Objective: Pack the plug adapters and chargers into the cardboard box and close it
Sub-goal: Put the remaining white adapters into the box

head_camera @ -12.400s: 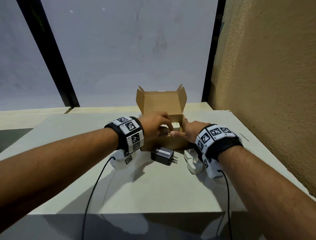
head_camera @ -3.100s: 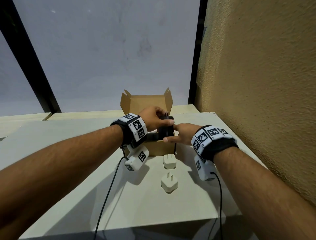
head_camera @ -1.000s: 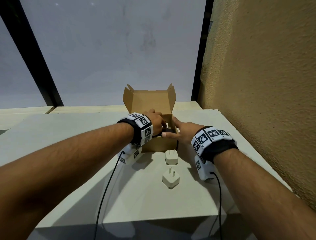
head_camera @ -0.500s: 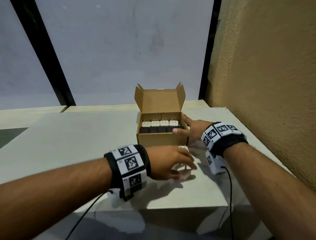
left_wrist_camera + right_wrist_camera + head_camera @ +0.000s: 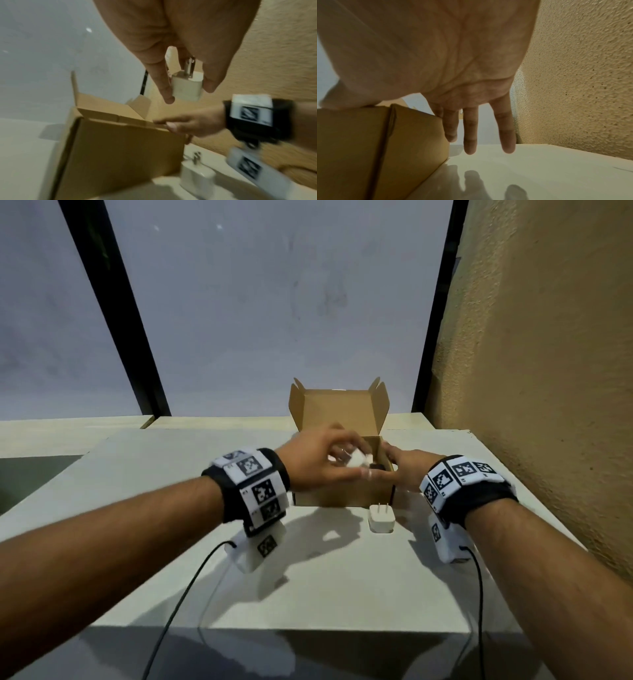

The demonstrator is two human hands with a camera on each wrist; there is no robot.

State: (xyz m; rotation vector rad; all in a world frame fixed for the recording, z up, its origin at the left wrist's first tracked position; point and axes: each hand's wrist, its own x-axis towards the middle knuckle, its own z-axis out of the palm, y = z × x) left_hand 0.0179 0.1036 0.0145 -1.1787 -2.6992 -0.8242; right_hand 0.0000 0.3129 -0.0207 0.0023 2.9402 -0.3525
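The brown cardboard box (image 5: 342,491) stands on the table with its lid (image 5: 337,412) upright at the back. My left hand (image 5: 346,465) pinches a white charger (image 5: 186,88) between thumb and fingers, prongs up, just above the box's front right part. My right hand (image 5: 385,462) rests against the box's right front corner; its thumb lies on the rim and its fingers (image 5: 470,135) hang straight down beside the box wall (image 5: 376,148). A second white charger (image 5: 381,518) stands on the table, prongs up, just in front of the box. The hands hide most of the box's contents.
The pale table (image 5: 342,577) ends at a front edge close to me. A rough tan wall (image 5: 531,371) rises along the right side. Black cables (image 5: 178,604) trail from both wrist cameras over the front edge.
My left hand has taken one white charger off the table in front of the box and lifted it over the box. The right hand has stayed at the box's right side.
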